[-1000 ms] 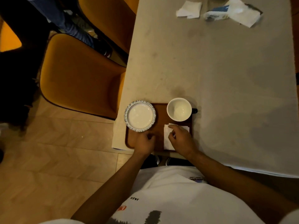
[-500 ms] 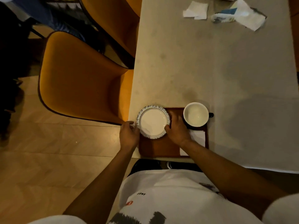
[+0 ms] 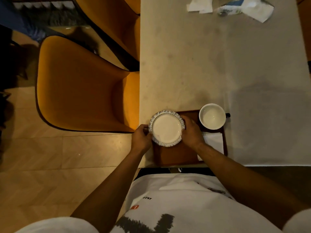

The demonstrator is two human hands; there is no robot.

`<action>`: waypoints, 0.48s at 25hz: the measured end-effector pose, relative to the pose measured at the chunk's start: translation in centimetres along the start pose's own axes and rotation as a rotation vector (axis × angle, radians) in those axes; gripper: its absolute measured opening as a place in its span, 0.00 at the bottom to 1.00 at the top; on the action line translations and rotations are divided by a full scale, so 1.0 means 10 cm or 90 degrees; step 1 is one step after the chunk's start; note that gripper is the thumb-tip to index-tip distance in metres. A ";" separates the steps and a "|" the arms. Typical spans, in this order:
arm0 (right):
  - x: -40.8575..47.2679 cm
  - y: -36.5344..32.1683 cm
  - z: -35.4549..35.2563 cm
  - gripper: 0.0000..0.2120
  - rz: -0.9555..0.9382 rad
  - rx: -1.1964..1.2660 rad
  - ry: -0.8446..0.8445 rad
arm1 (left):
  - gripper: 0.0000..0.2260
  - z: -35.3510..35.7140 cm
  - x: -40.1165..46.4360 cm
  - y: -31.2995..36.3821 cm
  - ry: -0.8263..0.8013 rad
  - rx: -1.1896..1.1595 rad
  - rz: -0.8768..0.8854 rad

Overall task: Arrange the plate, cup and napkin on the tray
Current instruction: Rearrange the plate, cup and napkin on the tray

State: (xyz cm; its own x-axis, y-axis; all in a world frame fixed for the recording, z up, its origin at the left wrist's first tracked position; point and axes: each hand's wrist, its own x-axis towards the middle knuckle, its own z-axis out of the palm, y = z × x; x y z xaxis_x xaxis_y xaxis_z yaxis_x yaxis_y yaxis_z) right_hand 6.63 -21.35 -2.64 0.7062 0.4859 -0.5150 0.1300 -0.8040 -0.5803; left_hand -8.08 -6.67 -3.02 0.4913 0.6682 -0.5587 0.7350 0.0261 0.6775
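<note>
— Starting left of the tray [image 3: 175, 155], what is there?

— An orange chair [image 3: 80, 88] beside the table [image 3: 210, 64]. Then the left hand [image 3: 141, 138], its fingers curled against the left rim of the plate [image 3: 166, 128].

— And where is the plate?

— Over the tray's far-left corner, its left edge hanging past the tray. It looks slightly tilted; whether it rests on the tray or is lifted, I cannot tell.

— The other hand?

— The right hand [image 3: 191, 132] clasps the plate's right rim, fingers bent around the edge. So the plate is held between both hands.

— Further right?

— The white cup [image 3: 212, 116] stands at the tray's far-right corner, empty, its dark handle pointing away from the tray. Nearer the person, the white napkin [image 3: 214, 142] lies flat along the tray's right side, partly hidden by the right forearm.
</note>
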 end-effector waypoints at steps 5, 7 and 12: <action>0.00 0.02 -0.05 0.27 -0.004 0.006 -0.016 | 0.11 0.00 0.00 -0.04 -0.016 -0.004 0.003; -0.03 0.04 -0.04 0.27 -0.005 0.003 -0.023 | 0.11 0.01 -0.04 -0.06 -0.016 -0.005 -0.001; -0.11 0.11 -0.04 0.25 -0.010 -0.013 -0.061 | 0.12 0.03 -0.21 -0.15 -0.013 0.001 -0.013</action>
State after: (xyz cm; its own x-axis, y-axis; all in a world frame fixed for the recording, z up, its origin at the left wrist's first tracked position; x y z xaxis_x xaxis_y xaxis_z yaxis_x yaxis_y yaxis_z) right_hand 6.27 -22.89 -2.50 0.6345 0.5284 -0.5641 0.1551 -0.8020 -0.5768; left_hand -10.09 -8.32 -2.96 0.4849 0.6524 -0.5825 0.7459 0.0393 0.6649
